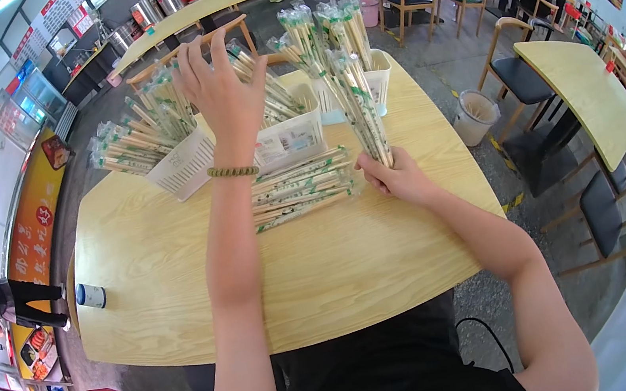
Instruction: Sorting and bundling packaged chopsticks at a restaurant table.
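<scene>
Raised over the white plastic baskets, my left hand [226, 87] has its fingers apart and holds nothing; a beaded bracelet [233, 171] is round that wrist. My right hand [397, 174] grips the lower end of an upright bundle of wrapped chopsticks [363, 110]. Between my arms, a pile of wrapped chopsticks [303, 188] lies flat on the wooden table. Behind it stands a white basket [290, 138] with chopsticks leaning in it. A slatted basket [180, 166] at the left is filled with more. Further chopstick bundles [302, 32] stand in a basket [383, 74] at the back right.
A small blue-and-white can [90, 296] stands near the left edge of the table [155, 313]. A waste bin [476, 115] is on the floor to the right, near a chair [518, 76] and another table [587, 97]. A person [10, 301] bends at the counter on the left.
</scene>
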Demonstrator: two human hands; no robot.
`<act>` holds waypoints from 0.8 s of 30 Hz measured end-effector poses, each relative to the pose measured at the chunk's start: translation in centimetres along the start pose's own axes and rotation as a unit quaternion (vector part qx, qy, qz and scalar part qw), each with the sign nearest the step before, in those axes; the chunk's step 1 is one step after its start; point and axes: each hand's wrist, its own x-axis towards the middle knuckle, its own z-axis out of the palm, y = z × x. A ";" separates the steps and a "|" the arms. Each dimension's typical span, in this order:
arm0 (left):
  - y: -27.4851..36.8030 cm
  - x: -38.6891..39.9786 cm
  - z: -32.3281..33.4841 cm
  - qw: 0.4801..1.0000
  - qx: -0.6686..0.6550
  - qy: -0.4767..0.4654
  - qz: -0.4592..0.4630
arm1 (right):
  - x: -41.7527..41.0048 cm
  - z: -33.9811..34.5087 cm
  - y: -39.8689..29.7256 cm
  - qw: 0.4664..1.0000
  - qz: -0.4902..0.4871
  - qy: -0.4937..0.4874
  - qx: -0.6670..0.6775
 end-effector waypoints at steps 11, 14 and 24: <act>6.2 -1.6 -2.0 0.820 -0.480 -0.242 -0.197 | 0.4 -0.1 0.9 0.999 -0.028 -0.023 0.015; 5.5 -2.1 -1.0 0.759 -0.537 -0.274 -0.244 | 0.2 0.3 0.6 0.999 -0.034 -0.021 0.009; 4.1 -0.5 -2.0 0.707 -0.604 -0.205 -0.306 | -0.1 0.3 -0.6 0.998 -0.030 0.013 0.053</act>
